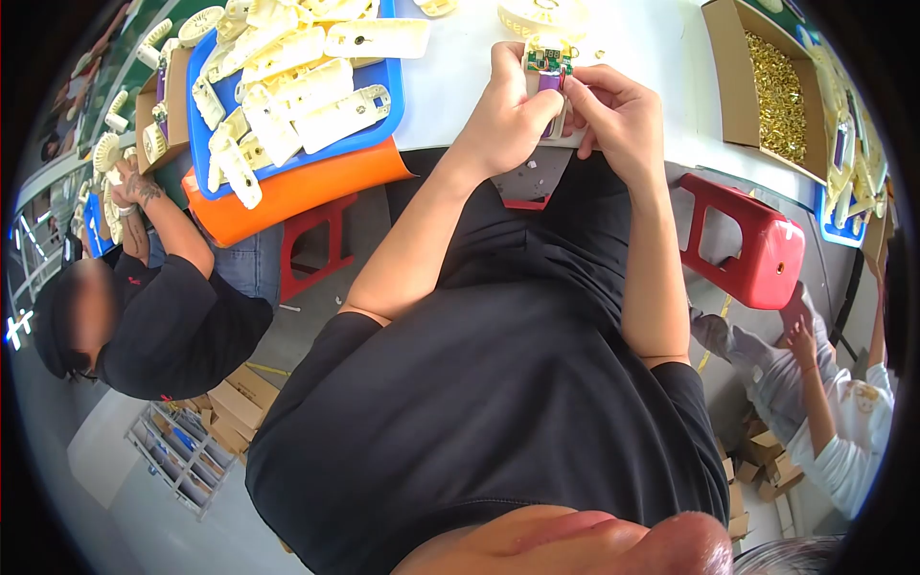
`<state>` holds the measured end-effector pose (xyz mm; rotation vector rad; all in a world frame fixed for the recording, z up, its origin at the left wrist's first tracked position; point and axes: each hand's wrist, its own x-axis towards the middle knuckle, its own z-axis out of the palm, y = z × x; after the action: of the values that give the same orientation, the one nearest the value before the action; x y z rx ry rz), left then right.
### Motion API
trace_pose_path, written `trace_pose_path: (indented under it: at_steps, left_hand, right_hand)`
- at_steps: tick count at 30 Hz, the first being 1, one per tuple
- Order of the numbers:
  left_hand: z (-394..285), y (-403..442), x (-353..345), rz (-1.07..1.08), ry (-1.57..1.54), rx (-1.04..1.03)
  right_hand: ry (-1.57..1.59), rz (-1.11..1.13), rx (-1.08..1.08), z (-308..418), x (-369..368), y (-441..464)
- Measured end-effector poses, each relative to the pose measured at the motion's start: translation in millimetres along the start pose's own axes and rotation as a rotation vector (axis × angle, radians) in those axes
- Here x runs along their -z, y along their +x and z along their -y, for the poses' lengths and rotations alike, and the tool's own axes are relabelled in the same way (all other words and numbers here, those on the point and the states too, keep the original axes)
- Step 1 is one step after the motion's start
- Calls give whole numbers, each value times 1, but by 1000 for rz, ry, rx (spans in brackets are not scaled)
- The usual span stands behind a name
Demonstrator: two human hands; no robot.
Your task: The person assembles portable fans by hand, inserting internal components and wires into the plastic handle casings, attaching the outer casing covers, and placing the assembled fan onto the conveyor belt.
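Near the table's front edge, my left hand (508,123) is closed around a cream plastic housing with its thumb across it. In the housing are a green circuit board (549,57) with a small dark display and a purple battery-like block (550,82). My right hand (621,113) comes in from the right, thumb and forefinger pinched at the board's lower right edge beside the purple block. What those fingertips grip is too small to make out. Just beyond the board lies a round translucent dish (544,13) with small gold-coloured pieces.
A blue tray (394,107) heaped with cream plastic housings (278,115) stands left, above an orange sheet (287,201). At right is a cardboard box (733,81) of small gold-coloured parts (778,96). A red stool (757,244) stands below. Other people sit on both sides.
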<state>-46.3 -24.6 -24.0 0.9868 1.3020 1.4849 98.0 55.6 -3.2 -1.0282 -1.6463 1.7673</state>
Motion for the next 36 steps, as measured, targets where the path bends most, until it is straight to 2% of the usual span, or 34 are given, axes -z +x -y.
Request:
trace_pose_path:
  at_steps: [2,5,11,14,20,23,26,30,33,36]
  left_hand:
    - [-4,-1,0,17,-80,46]
    - [-7,-1,0,25,-102,81]
    - [-12,-2,-1,50,-55,65]
    - [-7,-2,0,43,-64,49]
    - [-9,-3,2,81,-151,98]
    - [-10,-5,7,69,-182,114]
    - [-4,-4,10,36,-127,61]
    - [-14,-7,5,45,-108,76]
    - [-14,-5,5,53,-45,112]
    - [-29,-11,6,51,107,218]
  right_hand:
    - [5,-1,6,3,-1,-2]
    - [228,87,40,-3,8,2]
    - [-29,129,34,1,12,8]
    - [-55,117,25,4,11,9]
    - [158,190,-215,12,19,15]
    - [283,289,-264,1,21,26]
    - [323,232,-203,-1,8,23]
    - [161,84,-33,-3,-2,9]
    - [83,117,-72,1,6,6]
    - [44,131,13,-1,3,5]
